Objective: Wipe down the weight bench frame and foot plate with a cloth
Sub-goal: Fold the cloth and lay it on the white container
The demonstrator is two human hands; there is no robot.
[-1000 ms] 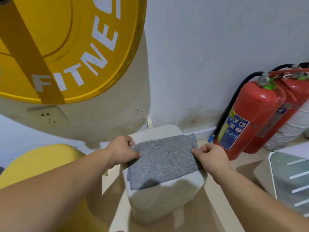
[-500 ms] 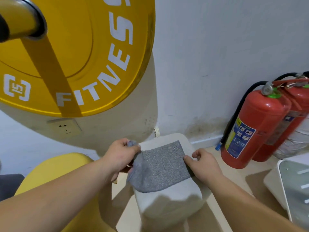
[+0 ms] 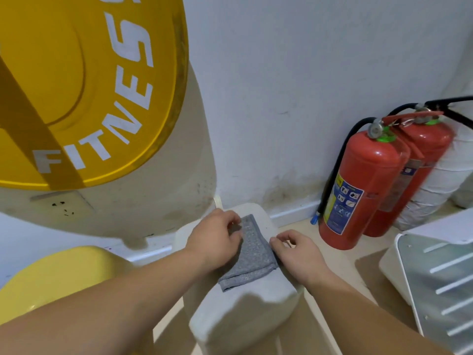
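The grey cloth (image 3: 252, 254) lies folded into a narrow pad on top of a white padded block (image 3: 245, 311), toward the block's far end. I judge this to be preparation. The cloth is being folded for wiping, and neither the frame nor the foot plate is wiped yet. I cannot pick out either part from here. The next move calls for a firm hold on the pad so its layers do not slip apart on the lift, then a carry to the bench frame.

My left hand (image 3: 213, 240) covers the cloth's left edge, fingers curled and pinching its far corner. My right hand (image 3: 299, 257) sits at the right edge, fingers loosely curled, thumb touching the fold. Whether it actually grips, I cannot tell.

A yellow weight plate (image 3: 76, 85) looms at upper left, and two red fire extinguishers (image 3: 358, 190) stand against the wall on the right.
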